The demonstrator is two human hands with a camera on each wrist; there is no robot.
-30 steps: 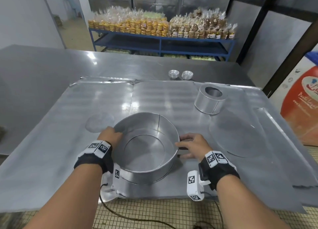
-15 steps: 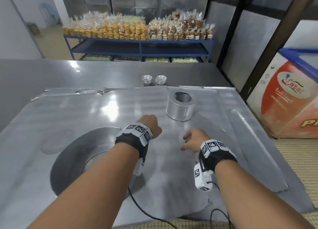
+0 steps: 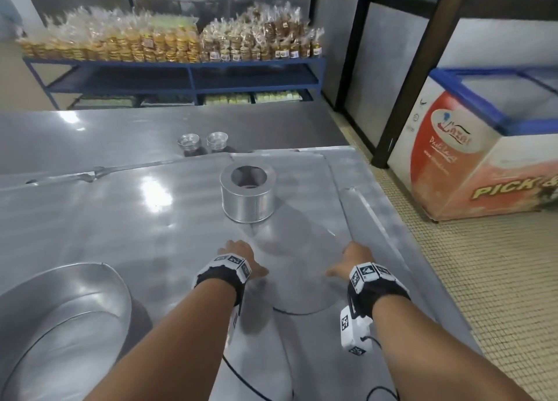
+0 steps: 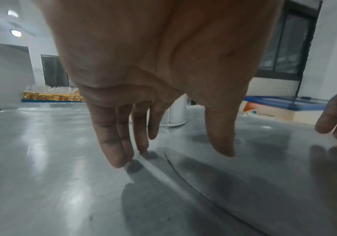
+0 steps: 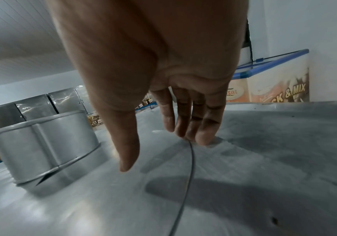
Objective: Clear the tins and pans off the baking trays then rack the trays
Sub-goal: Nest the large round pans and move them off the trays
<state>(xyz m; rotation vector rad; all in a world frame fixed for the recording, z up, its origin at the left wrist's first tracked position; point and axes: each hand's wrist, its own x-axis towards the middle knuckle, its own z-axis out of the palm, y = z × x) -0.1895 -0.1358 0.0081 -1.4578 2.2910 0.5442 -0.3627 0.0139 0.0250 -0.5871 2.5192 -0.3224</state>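
Flat metal baking trays cover the steel table. A thin round metal disc lies flat on them between my hands. My left hand is open; its straight fingers touch the tray at the disc's left edge. My right hand is open too, with fingertips on the right edge of the disc. Just beyond the disc stands a tall small round tin, also seen at the left. A large round pan sits at lower left.
Two stacks of small foil cups stand on the table behind the trays. A raised tray rim runs along the right. A chest freezer stands to the right on the floor, and a blue shelf of bagged biscuits is behind.
Both hands let go of the large pan and moved right to the flat disc, spreading to its two edges. The view swung right, leaving the pan at lower left.
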